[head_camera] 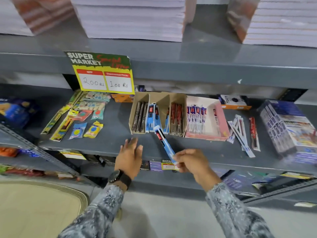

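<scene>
My right hand (190,161) pinches the near end of a blue pen packet (163,143), which slants up toward a brown cardboard divider box (176,97) on the grey shelf (109,136). The packet's far tip lies at the box's front edge, by the compartment with more blue packets (152,117). Dark packets (139,116) fill the box's left section and red-brown packets (176,117) its right. My left hand (130,156), with a black watch on the wrist, hovers at the shelf's front edge with fingers straight and holds nothing.
A pink tray (221,121) with white-blue pens sits right of the box, then loose pen packets (240,131) and a blue boxed stack (288,127). Yellow and blue stationery packs (77,117) lie left. A price sign (103,73) hangs above. Paper reams (130,18) fill the top shelf.
</scene>
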Tool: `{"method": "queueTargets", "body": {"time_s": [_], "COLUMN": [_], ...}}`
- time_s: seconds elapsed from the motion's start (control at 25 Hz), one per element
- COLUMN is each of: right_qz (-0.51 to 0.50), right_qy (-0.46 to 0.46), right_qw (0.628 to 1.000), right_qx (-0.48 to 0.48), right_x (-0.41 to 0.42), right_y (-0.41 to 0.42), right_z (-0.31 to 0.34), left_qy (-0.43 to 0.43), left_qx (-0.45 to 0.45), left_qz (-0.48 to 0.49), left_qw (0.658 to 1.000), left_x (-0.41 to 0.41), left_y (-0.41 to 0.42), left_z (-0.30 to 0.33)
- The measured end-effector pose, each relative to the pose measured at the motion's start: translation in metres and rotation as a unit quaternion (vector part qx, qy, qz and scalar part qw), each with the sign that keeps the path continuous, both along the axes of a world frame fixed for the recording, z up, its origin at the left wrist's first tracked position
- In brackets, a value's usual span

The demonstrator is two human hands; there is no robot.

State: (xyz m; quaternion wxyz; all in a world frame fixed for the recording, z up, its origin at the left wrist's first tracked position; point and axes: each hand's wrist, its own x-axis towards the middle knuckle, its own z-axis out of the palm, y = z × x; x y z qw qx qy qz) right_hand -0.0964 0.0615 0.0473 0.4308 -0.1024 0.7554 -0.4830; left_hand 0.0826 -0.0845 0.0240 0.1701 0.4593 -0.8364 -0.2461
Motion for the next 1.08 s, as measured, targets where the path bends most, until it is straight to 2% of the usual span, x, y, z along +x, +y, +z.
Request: {"method": "queueTargets", "body": {"time_s": [0.04, 0.12, 0.2, 0.36, 0.48, 0.6, 0.68, 0.76, 0.84, 0.92, 1.0, 1.08], "right_qz": [-0.039, -0.114, -0.190, -0.287, -0.271, -0.246, -0.229, -0.229, -0.239, -0.262, -0.236, -0.140], "right_qy": [-0.017, -0.055, -0.115, -0.249, -0.240, -0.159, -0.048, 0.086, 0.249, 0.380, 0.440, 0.442], "right_qw": [0.999, 0.991, 0.971, 0.900, 0.906, 0.932, 0.955, 0.961, 0.938, 0.886, 0.857, 0.859], "right_qx": [-0.011, -0.042, -0.089, -0.211, -0.220, -0.211, -0.183, -0.126, -0.037, 0.048, 0.129, 0.218], "right_x": [0.008, 0.017, 0.021, 0.030, 0.034, 0.022, 0.002, -0.026, -0.061, -0.097, -0.133, -0.155], "right_y": [-0.013, -0.044, -0.071, -0.090, -0.067, -0.021, 0.013, 0.045, 0.076, 0.099, 0.117, 0.124], "right_z": [-0.005, -0.007, -0.002, 0.006, 0.000, -0.008, -0.012, -0.015, -0.013, -0.008, -0.005, -0.007], "left_qy": [-0.065, -0.127, -0.133, -0.146, -0.155, -0.161, -0.135, -0.131, -0.165, -0.188, -0.188, -0.186], "left_qx": [-0.031, -0.088, -0.106, -0.113, -0.109, -0.091, -0.089, -0.074, -0.074, -0.092, -0.099, -0.099], "left_qz": [-0.047, -0.110, -0.114, -0.113, -0.104, -0.102, -0.140, -0.170, -0.166, -0.152, -0.152, -0.151], "left_qw": [0.996, 0.982, 0.979, 0.976, 0.976, 0.977, 0.977, 0.974, 0.969, 0.966, 0.965, 0.966], "left_x": [0.007, 0.016, 0.018, 0.016, 0.015, 0.004, -0.020, -0.045, -0.062, -0.062, -0.061, -0.059], "left_y": [0.001, 0.001, 0.000, 0.001, 0.005, 0.012, 0.023, 0.032, 0.039, 0.039, 0.040, 0.040], "left_z": [-0.012, -0.029, -0.034, -0.031, -0.028, -0.022, -0.020, -0.020, -0.023, -0.028, -0.029, -0.031]}}
